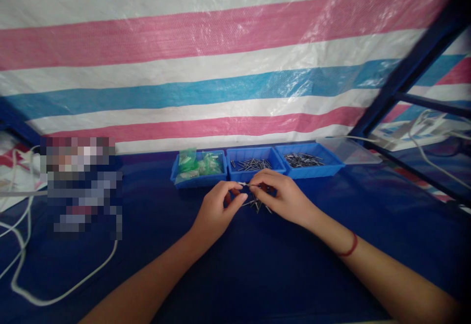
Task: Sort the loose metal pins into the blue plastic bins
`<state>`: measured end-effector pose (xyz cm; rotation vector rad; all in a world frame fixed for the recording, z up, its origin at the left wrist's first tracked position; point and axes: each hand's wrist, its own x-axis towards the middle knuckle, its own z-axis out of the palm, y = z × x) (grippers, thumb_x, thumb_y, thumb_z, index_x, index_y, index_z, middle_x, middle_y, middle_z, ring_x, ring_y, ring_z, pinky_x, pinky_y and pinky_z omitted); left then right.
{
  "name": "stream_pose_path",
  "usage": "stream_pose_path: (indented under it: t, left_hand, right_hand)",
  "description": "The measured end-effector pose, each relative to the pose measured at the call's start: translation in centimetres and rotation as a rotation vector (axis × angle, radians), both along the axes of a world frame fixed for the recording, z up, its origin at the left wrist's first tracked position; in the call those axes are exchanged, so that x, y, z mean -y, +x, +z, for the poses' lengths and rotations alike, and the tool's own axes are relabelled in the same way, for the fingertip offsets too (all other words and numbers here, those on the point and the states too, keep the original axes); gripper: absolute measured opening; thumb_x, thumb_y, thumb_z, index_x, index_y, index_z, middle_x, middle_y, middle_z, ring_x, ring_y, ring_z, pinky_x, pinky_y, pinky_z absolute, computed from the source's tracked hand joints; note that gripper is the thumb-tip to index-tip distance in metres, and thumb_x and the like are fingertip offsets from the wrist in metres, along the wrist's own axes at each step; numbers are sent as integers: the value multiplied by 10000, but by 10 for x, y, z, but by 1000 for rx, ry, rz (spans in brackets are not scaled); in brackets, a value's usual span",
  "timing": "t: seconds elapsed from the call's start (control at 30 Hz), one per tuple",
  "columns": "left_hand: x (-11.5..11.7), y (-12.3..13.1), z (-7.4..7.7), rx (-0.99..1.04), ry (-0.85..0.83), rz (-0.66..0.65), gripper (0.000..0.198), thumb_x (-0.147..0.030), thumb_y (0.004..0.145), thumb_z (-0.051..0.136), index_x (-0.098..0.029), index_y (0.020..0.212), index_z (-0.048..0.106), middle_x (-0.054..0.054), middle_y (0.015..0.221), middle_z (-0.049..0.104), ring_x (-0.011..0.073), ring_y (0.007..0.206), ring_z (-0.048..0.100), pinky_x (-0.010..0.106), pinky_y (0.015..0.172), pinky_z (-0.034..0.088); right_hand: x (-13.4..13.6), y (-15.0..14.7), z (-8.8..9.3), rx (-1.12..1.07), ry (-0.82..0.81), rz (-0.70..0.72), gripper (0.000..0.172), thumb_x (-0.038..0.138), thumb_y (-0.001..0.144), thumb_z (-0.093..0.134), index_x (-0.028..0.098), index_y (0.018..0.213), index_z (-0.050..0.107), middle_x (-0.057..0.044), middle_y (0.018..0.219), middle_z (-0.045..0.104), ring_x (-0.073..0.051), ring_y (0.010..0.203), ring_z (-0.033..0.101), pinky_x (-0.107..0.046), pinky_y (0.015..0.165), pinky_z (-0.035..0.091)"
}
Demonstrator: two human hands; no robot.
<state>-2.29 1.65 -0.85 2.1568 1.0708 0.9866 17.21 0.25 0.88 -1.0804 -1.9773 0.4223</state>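
My left hand (217, 204) and my right hand (281, 194) meet fingertip to fingertip above the table. Between them is a small, thin, pale metallic piece (245, 184), too small to make out fully. The right thumb and fingers pinch its right end. At its left end are the curled left fingertips, the thumb a little lower. Just below and behind the right fingers lies a loose pile of thin metal pins (257, 204), partly hidden by that hand.
Three blue bins stand in a row: the left bin (172, 174) with green bags (211, 163), the middle bin (239, 173) and right bin (333, 167) with metal pins. A clear plastic sheet (349, 150) lies to the right. White cables (22, 285) run along the left; a blurred-out patch (84, 186) is there.
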Motion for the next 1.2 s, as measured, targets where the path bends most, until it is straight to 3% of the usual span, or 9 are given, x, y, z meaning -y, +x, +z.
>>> stream_pose_path:
  t: [0.13,0.27,0.4,0.53,0.67,0.77,0.97,1.07,1.2]
  left_hand:
    - [1,-1,-2,-215,137,-81,216,-340,886,546,-209,1035,632,49,1005,634,202,948,573,331,867,440]
    - [-1,-1,-8,-397,183,-78,237,-346,883,551,-209,1045,659,64,1029,619,216,936,569,354,853,434]
    - [-1,-1,-10,-453,203,-79,190,-308,903,527,-208,965,676,55,999,617,206,898,570,348,828,425]
    - [-1,1,-7,-499,205,-68,199,-251,932,471,-191,913,660,56,972,615,192,879,567,323,802,428]
    - [-2,2,-6,-539,216,-49,229,-239,958,410,-185,919,629,54,955,616,192,873,565,329,802,423]
    - [-1,1,-5,-507,194,-43,211,-247,961,408,-184,935,607,44,935,618,191,856,571,327,787,425]
    - [3,0,0,-195,81,-85,182,-233,953,425,-180,937,597,25,919,619,155,869,584,272,809,435]
    - [2,2,-1,-11,-11,-42,142,-268,894,539,-190,995,600,11,901,642,142,812,600,245,739,451]
    - [-2,4,-7,184,-171,-31,256,-294,836,610,-176,1062,590,13,863,660,145,767,622,241,691,467]
  right_hand:
    - [-12,30,4,-4,78,-346,157,295,864,527,201,837,650,-49,779,648,-172,658,563,-310,615,443]
    - [-23,77,7,141,109,-749,163,283,828,538,180,822,664,-65,772,664,-191,649,581,-316,633,433]
    - [-29,105,2,470,146,-880,210,317,810,545,158,829,681,-119,802,657,-260,736,601,-356,662,433]
    - [-23,86,7,445,214,-711,220,296,850,508,156,860,677,-119,817,651,-267,803,606,-368,731,443]
    - [-7,37,14,331,123,-224,193,274,891,491,190,891,665,-83,870,653,-213,815,608,-333,758,463]
    - [4,9,9,380,54,-12,179,269,881,526,180,935,672,-88,910,647,-214,857,597,-346,785,468]
    - [6,0,-3,465,-36,71,180,177,886,496,161,897,675,-81,875,635,-203,864,574,-343,793,454]
    - [5,1,-1,352,-71,87,148,163,877,515,166,877,662,-65,864,632,-185,855,571,-318,780,450]
    - [6,-2,1,163,-133,127,138,169,885,519,182,851,652,-39,829,622,-149,794,575,-274,728,448]
